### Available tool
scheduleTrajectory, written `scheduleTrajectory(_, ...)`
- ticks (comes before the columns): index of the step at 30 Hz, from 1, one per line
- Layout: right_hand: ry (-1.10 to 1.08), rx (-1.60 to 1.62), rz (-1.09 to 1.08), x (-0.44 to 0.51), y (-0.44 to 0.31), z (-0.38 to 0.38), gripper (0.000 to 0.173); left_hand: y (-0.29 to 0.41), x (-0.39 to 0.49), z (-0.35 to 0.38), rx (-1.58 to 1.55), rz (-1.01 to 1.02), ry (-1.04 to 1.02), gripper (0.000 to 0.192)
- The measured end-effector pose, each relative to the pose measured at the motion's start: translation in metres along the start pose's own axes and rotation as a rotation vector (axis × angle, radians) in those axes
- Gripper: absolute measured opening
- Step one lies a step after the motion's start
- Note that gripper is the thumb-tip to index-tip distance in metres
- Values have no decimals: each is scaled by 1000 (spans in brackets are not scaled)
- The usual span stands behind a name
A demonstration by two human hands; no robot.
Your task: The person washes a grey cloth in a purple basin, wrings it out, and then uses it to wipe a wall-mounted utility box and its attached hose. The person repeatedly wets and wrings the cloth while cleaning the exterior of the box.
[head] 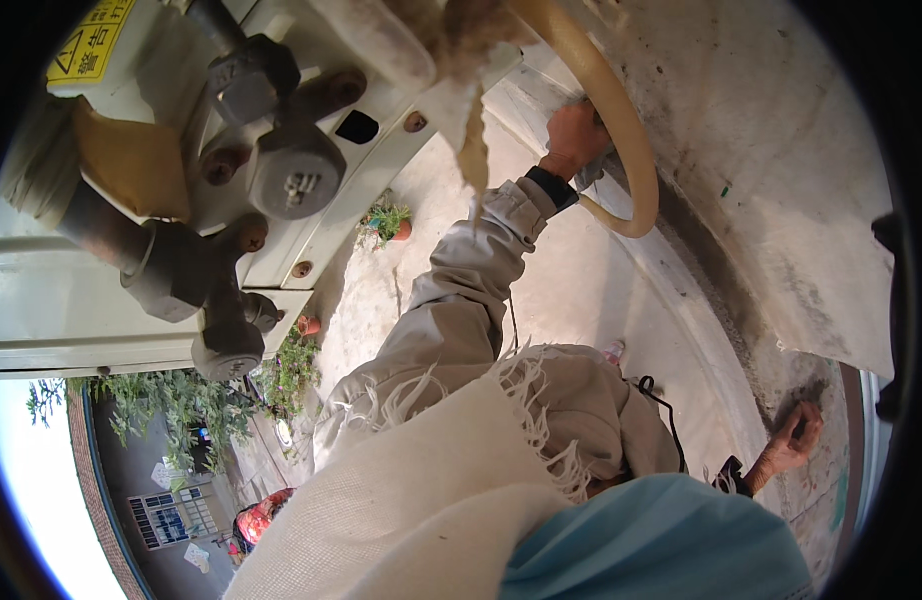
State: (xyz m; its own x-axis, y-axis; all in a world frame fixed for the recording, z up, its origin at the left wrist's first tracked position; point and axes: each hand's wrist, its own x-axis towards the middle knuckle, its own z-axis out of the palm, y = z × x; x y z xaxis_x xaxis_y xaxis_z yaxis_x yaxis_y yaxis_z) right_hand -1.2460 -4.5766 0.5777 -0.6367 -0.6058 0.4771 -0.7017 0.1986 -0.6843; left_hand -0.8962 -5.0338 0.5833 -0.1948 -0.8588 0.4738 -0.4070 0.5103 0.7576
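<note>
My left hand (577, 139), in a beige sleeve and dark cuff, reaches down to the pale ledge (656, 262) at the foot of a wall. A crumpled grey thing (590, 174) shows just below its wrist; the fingers face away, so its grip is hidden. Close to this hand loops a cream-coloured hose (641, 157). At the lower right, my right hand (795, 439) is against the stained wall base with its fingers curled. No object shows in it. Nearest the camera are the service valves (296, 172) of an outdoor air-conditioner unit (48, 300).
Torn pipe insulation (472, 142) hangs beside the valves. A yellow warning label (93, 45) bears writing. Below are the concrete ground (581, 285), a potted plant (389, 221) and leafy greenery (183, 412). My white fringed scarf (401, 480) and a blue cloth (656, 532) fill the bottom.
</note>
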Motion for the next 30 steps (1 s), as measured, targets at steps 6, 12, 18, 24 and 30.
scheduleTrajectory(6, -70, 391, 139, -10, 37, -1, 23, -33, 7, 13, -465, -172, -202, 34)
scheduleTrajectory(12, 12, 143, 121, -11, 30, 2, 9, -10, -2, 11, -238, -140, -182, 37)
scheduleTrajectory(18, 6, 13, 67, 0, -3, 1, 9, 33, 3, -8, 575, 99, -139, 25)
scheduleTrajectory(24, -16, -22, 7, 2, -6, 0, 9, 57, 11, -26, 493, 222, 24, 23)
scheduleTrajectory(30, -11, -41, -39, -1, 1, 0, 10, 50, 14, -23, 648, 164, -189, 25)
